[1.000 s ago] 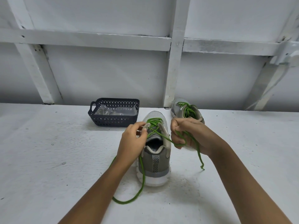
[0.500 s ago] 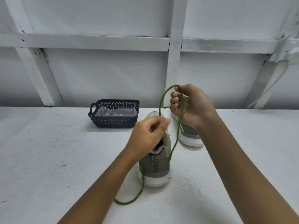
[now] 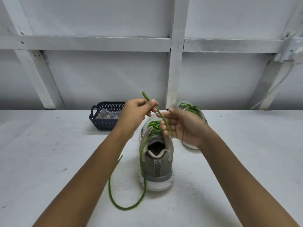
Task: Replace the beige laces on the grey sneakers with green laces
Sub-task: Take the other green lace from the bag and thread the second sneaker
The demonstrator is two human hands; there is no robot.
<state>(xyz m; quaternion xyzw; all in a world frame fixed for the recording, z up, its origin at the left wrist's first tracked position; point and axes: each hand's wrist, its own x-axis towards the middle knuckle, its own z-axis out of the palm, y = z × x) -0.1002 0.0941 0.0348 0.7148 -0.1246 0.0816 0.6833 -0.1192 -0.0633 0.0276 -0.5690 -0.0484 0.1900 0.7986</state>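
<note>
– So why's the green lace (image 3: 143,169) raised above the sneaker (image 3: 157,166)?
– Likely drawing slack through: left hand (image 3: 134,113) pinches its end, right hand (image 3: 185,126), fingers relaxed, just cradles it above the sneaker.

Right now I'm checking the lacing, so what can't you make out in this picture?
Far sneaker: head view, the right hand covers most of it.
Basket contents: pale and too blurred to name; the left hand hides its right end.
Near sneaker, top eyelets: behind the right hand's fingers.
Whether the right hand pinches the lace or it only crosses the fingers: unclear, blurred.
</note>
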